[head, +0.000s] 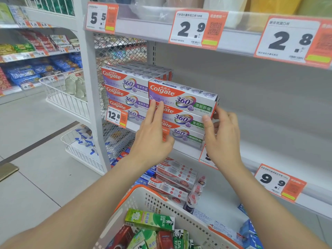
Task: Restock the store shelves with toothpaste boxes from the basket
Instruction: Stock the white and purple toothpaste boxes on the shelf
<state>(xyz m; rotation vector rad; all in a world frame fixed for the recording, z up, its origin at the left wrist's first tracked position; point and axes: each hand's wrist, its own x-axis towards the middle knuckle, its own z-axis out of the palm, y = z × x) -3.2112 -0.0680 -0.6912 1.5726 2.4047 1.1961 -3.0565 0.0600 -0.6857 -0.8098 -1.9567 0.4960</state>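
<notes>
Facing a white metal store shelf. Pressing the left hand, fingers straight, flat against the front of a stack of three white, red and green Colgate toothpaste boxes. Gripping that stack's right end with the right hand, thumb on the middle box's front, fingers curled behind. Just beside on the left, a stack of purple-labelled Colgate boxes. Lower down, a cream perforated plastic basket with orange rim, holding green Darlie cartons and a dark red carton.
</notes>
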